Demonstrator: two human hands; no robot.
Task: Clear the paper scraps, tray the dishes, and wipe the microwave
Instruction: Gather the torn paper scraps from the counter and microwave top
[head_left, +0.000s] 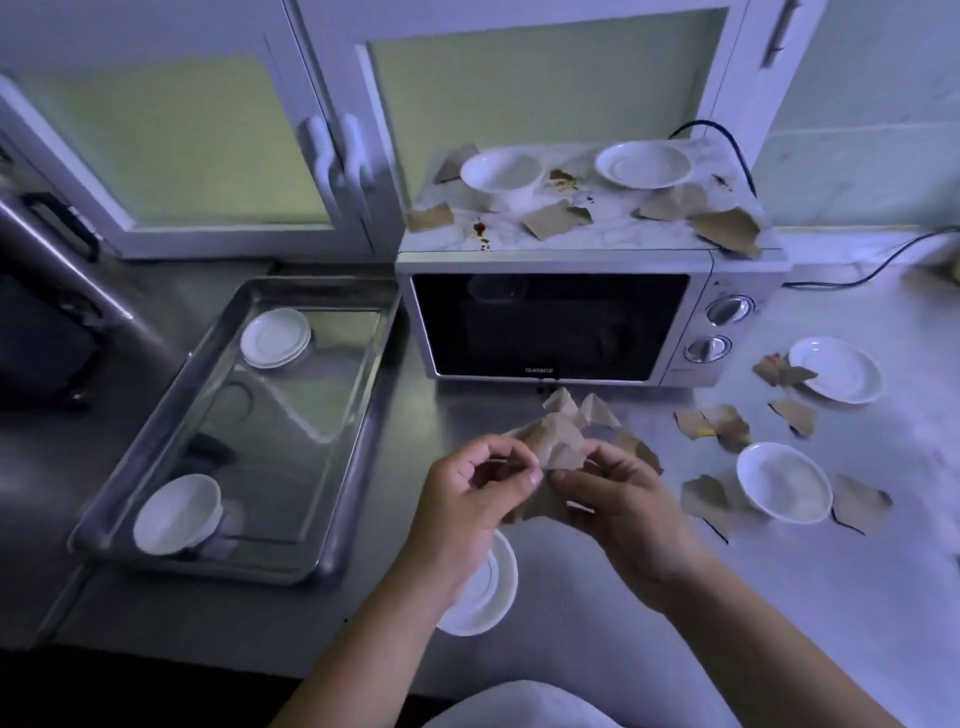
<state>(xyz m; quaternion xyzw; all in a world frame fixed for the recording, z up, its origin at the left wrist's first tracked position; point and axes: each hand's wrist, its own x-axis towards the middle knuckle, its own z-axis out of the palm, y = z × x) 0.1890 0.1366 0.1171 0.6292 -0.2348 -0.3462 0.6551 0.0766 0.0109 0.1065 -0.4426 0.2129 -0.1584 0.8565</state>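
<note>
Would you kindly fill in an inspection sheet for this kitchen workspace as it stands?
Surface: stainless steel counter, littered at right.
Job's things: silver microwave, brown stains on top; steel tray holds stacked white plates and white bowl.
Clutter: torn brown paper scraps on microwave top and counter.
Grippers: left hand and right hand both pinch a bunch of brown scraps in their fingers.
Cables: black cable behind microwave, trailing onto counter.
Surroundings: white glass-fronted cabinets.
</note>
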